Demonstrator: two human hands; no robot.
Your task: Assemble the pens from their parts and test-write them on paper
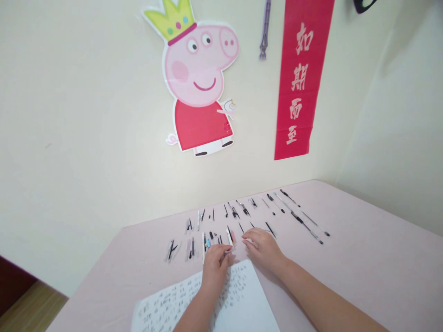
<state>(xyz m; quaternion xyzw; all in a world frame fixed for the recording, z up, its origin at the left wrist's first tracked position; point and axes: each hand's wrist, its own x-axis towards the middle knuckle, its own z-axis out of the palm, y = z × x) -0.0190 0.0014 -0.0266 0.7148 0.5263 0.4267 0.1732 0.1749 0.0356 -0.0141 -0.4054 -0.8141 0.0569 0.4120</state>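
Observation:
Over the top edge of a handwritten sheet of paper (256,295), my left hand (215,263) is closed in a pinch. A small pale, pinkish pen part (227,251) shows at its fingertips. To its right, my right hand (265,249) is above the table with its fingers curled together; whatever they hold, if anything, is too small to make out. Just beyond the right fingertips lies a thin black pen piece (241,227). Beyond my left hand are a white pen part (229,236), a blue piece (208,242) and a black cap (211,235).
Pens and pen parts lie in rows on the pink table (363,267). At the right are long black-gripped pens (306,222); at the left, clear-and-black pieces (171,250). The wall behind carries a cartoon pig cutout (202,122) and a red banner (299,92).

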